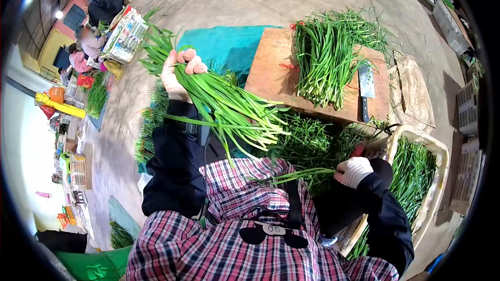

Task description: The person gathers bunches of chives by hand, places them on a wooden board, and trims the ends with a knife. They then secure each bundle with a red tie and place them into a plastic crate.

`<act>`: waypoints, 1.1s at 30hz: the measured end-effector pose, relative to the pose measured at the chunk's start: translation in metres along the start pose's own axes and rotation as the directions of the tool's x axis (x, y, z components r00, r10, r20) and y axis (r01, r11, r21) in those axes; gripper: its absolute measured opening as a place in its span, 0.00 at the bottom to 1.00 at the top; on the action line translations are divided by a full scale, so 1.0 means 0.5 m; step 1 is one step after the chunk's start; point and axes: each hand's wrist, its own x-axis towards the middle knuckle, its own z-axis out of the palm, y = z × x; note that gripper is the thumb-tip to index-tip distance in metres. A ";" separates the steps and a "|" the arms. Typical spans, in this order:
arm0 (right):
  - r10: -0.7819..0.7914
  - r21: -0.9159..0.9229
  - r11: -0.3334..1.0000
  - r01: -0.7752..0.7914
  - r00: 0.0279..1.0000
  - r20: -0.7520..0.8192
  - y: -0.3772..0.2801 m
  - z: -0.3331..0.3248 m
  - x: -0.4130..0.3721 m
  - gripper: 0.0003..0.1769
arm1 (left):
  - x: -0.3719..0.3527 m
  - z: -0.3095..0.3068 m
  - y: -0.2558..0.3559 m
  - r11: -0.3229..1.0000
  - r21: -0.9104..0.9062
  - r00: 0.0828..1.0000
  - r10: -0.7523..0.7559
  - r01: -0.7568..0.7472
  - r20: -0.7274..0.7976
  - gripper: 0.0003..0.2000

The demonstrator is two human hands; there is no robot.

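My left hand (pixel 182 70) is raised, its fingers wrapped round a big bundle of long green stalks (pixel 229 106) whose pale ends fan out to the right. Low on the right, my right hand (pixel 354 171), with a white covering on it, pinches a few thin green stalks (pixel 307 175) that point left. Ahead, a thick pile of green stalks (pixel 325 65) lies on a wooden board (pixel 271 67). A knife (pixel 366 91) with a black handle rests on the board, right of the pile.
A pale crate (pixel 442 151) of greens stands at my right. More loose greens (pixel 302 138) lie below the board. A teal sheet (pixel 224 41) is on the floor behind. At the far left, people (pixel 91 44) sit near a stacked crate (pixel 125 36).
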 end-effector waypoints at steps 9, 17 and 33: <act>0.302 0.734 0.679 0.016 0.905 -0.299 0.003 -0.205 -0.005 0.09 | -0.004 0.021 0.003 0.982 0.163 0.995 0.095 -0.091 -0.022 0.11; 0.423 0.664 0.437 0.606 0.514 -0.747 0.009 -0.403 0.044 0.10 | -0.007 0.003 -0.025 0.965 0.224 0.960 0.187 -0.140 -0.207 0.14; 0.418 0.400 0.897 -0.188 0.655 -0.630 0.085 -0.146 0.307 0.15 | 0.027 -0.057 -0.017 0.971 -0.226 0.996 -0.087 0.078 -0.030 0.10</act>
